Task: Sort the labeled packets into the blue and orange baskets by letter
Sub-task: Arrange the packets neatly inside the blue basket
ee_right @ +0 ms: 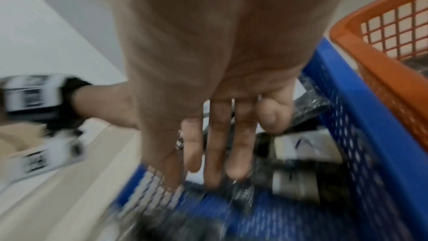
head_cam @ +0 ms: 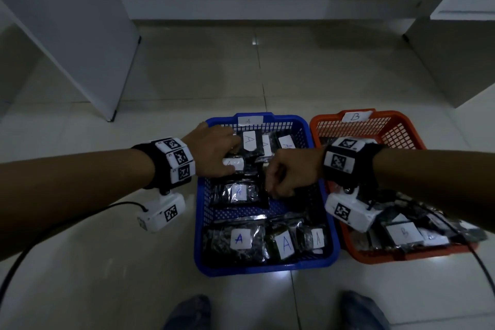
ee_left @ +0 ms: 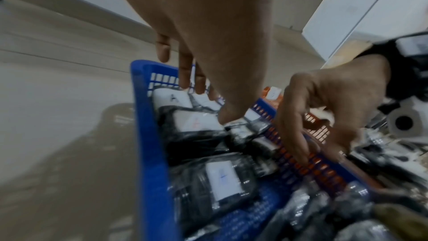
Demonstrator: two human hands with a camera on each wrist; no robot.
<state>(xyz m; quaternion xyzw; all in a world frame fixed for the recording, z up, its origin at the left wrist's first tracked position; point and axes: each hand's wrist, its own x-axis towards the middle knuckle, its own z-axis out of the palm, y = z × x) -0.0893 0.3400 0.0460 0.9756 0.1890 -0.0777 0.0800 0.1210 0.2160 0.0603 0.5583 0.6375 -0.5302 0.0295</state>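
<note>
Both hands reach over the blue basket (head_cam: 199,222), crossing toward its middle. Left hand (head_cam: 214,151) is palm down with fingers extended and loose, tips resting on an A packet (head_cam: 233,164) at the far end; no grasp visible. Right hand (head_cam: 290,175) hangs beside it, fingers pointing down, loosely curved, over packets mid-basket. Head view hides the fingertips; right wrist view shows straight fingers (ee_right: 215,144) apart, nothing pinched, though blurred.

A-labelled packets (head_cam: 239,239) fill the blue basket; B-labelled packets (head_cam: 404,233) lie in the orange basket (head_cam: 396,126), which touches the blue one on its right. Only head view reads the B tag. Orange basket's near part is covered by the right wrist camera (head_cam: 349,213).
</note>
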